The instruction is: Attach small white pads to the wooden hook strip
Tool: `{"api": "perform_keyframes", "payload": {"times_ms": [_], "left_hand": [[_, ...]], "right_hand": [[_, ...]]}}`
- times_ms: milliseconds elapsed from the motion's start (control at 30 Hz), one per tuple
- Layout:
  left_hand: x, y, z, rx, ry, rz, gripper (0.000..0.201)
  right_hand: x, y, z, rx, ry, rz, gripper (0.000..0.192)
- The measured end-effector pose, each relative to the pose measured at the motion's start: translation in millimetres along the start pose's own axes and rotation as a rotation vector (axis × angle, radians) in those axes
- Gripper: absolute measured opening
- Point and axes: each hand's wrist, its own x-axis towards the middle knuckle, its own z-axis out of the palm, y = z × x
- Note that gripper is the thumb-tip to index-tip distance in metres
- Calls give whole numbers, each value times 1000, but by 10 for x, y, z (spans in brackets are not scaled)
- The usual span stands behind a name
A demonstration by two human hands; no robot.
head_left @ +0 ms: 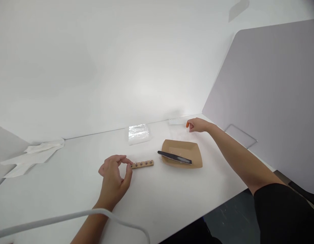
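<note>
The left hand [113, 178] sits low and near the body, its bare forearm coming up from the bottom edge. The wrist is bent slightly, the back of the hand faces the camera, and the fingers curl inward, thumb and forefinger drawn close together in a pinching grip at their tips. The right arm stretches far forward and across, nearly straight at the elbow, with a black sleeve covering the upper arm. The right hand [197, 125] lies at full reach, knuckles up, fingers loosely bent and gathered, one fingertip showing orange.
</note>
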Motion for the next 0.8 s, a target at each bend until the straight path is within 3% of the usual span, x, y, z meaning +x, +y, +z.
{"api": "perform_keyframes", "payload": {"times_ms": [233, 433, 600, 800], "left_hand": [[-5, 24, -17, 4, -13, 22, 15], [17, 24, -8, 29, -72, 19, 10], [22, 17, -3, 30, -76, 11, 11], [19, 15, -7, 31, -75, 5, 10]], "right_hand": [[-102, 15, -142, 111, 19, -13, 31], [-221, -65, -91, 225, -30, -12, 27], [-205, 27, -86, 273, -11, 63, 29], [-256, 35, -97, 392, -10, 28, 31]]}}
